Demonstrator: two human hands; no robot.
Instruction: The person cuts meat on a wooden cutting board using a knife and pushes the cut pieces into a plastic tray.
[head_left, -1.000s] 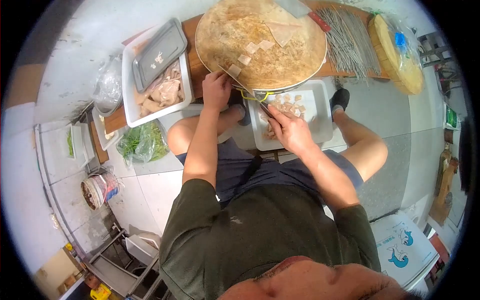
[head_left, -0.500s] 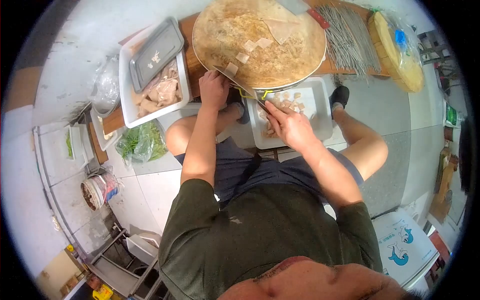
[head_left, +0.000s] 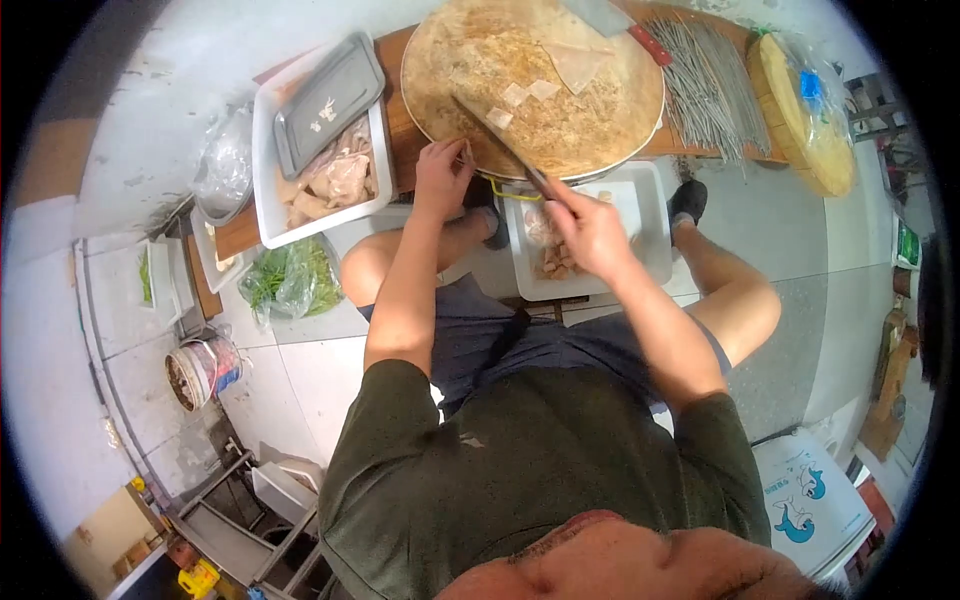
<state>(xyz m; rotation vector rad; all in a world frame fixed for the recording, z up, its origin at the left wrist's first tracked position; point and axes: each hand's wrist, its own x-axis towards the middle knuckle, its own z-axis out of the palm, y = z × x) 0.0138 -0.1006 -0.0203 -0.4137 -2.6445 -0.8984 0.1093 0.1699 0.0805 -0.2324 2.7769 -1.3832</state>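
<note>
My right hand [head_left: 590,232] is wrapped round the handle of a knife [head_left: 505,143], whose blade lies over the near left part of a round chopping board [head_left: 600,130]. At the board's near left edge my left hand [head_left: 443,178] has its fingers pinched on a small pale piece [head_left: 464,153]. Several small cut squares [head_left: 515,95] and a larger pale sheet [head_left: 577,68] lie on the board. Below the board's near edge, a white tray [head_left: 655,230] holds cut pieces [head_left: 556,262].
At the left a white tub [head_left: 262,190] holds pale meat under a grey tray [head_left: 328,105]. A cleaver [head_left: 598,15] and metal skewers [head_left: 705,85] lie at the back right. Bagged greens [head_left: 290,280] and a bucket [head_left: 203,370] stand on the left floor.
The knife blade has lifted away from the small piece near the board's edge and turned. My left hand has shifted slightly right, and that piece has left its spot on the board.
</note>
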